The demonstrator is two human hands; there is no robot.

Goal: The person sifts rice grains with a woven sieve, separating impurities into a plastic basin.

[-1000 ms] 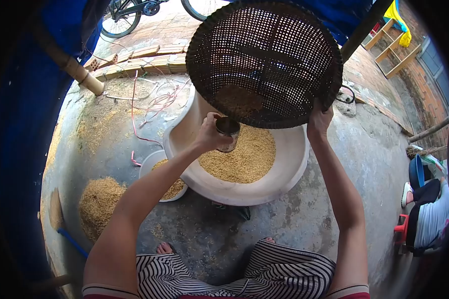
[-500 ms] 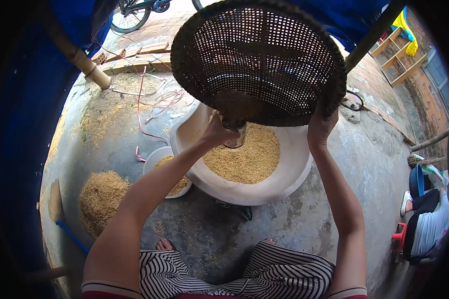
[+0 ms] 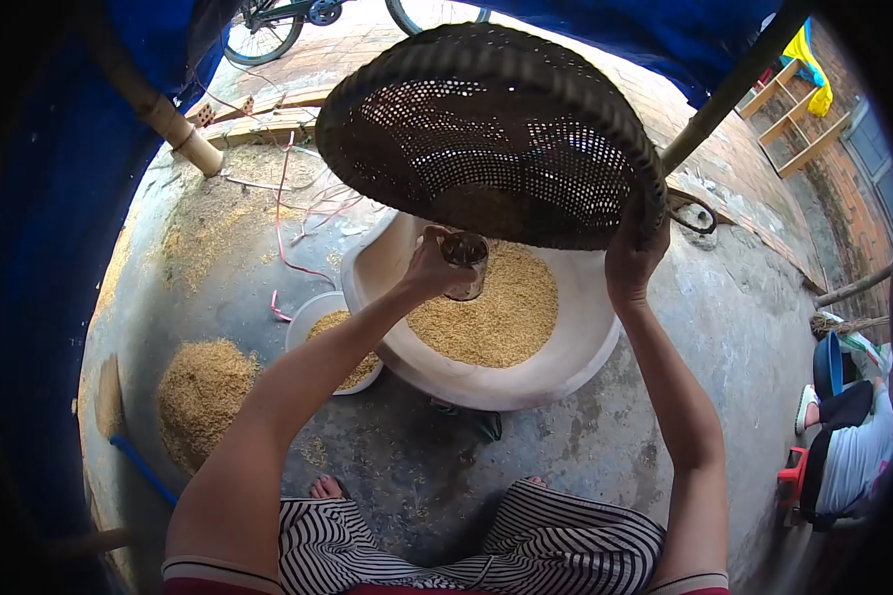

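A dark woven bamboo basket (image 3: 486, 149) with open mesh hangs tilted in front of me. My right hand (image 3: 633, 266) grips its rim at the lower right, fingers partly hidden behind the weave. Just below the basket's lower edge, my left hand (image 3: 435, 268) is wrapped round a small can (image 3: 465, 266) with its dark mouth facing up. Under both stands a wide pale tub (image 3: 585, 347) with golden unhusked grain (image 3: 491, 317) in its bottom. What the basket holds, if anything, I cannot make out.
A white bucket (image 3: 296, 332) of grain stands left of the tub. Farther left are a grain heap (image 3: 203, 392) and a blue-handled broom (image 3: 141, 466). Bamboo poles (image 3: 193, 149) and a bicycle (image 3: 308, 15) are beyond. A person (image 3: 848, 446) sits at far right by a red stool (image 3: 792, 474).
The basket has tipped and shifted slightly left, its underside rim turning more toward me. The can, previously overlapped by the basket's lower edge, now shows its mouth. My left hand stays round it.
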